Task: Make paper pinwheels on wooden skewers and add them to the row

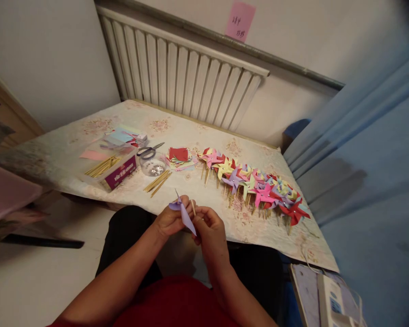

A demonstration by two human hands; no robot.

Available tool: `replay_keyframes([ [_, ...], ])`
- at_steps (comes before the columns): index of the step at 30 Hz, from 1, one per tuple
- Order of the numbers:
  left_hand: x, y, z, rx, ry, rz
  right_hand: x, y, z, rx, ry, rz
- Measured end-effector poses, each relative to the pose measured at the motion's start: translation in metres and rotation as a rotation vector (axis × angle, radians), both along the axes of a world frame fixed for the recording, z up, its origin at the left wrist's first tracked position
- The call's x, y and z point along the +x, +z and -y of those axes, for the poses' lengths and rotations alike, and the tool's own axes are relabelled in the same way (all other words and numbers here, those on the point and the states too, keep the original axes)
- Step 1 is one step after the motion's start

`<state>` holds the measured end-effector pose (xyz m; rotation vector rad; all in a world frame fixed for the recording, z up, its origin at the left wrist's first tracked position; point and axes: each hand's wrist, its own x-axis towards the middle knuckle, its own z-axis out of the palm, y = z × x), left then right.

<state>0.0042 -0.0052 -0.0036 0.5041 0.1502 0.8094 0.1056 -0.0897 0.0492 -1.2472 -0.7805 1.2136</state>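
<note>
Over the table's front edge, a purple paper pinwheel (187, 219) is pinched in my left hand (172, 220), its folded blades seen edge-on. My right hand (209, 229) has its fingers closed around a pale wooden stick (193, 207) that stands up between the two hands, close behind the pinwheel. The hands nearly meet, and my fingers hide where stick and paper come together. On the table just beyond lie several loose wooden sticks (157, 183) and a clear round dish (154, 166) of small shiny pins.
Finished pinwheels (252, 184) stand in a long cluster at the right. A plastic box (112, 170) of sticks, scissors (150, 150), a stack of paper squares (178, 155) and blue paper (121, 136) lie left. A radiator (184, 68) lines the wall; a blue curtain (368, 127) hangs right.
</note>
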Motion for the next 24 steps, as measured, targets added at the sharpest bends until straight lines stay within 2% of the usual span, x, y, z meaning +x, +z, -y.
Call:
replay_keyframes([
  [7, -0.001, 0.010, 0.002, 0.091, 0.000, -0.004, 0.009, -0.004, -0.004, 0.020, -0.022, -0.019],
  [12, -0.001, 0.014, 0.004, 0.057, 0.005, -0.019, 0.010, -0.002, -0.004, 0.032, -0.012, 0.008],
  [24, -0.004, 0.011, 0.003, -0.010, 0.016, 0.037, -0.004, 0.006, 0.003, 0.028, 0.054, 0.040],
])
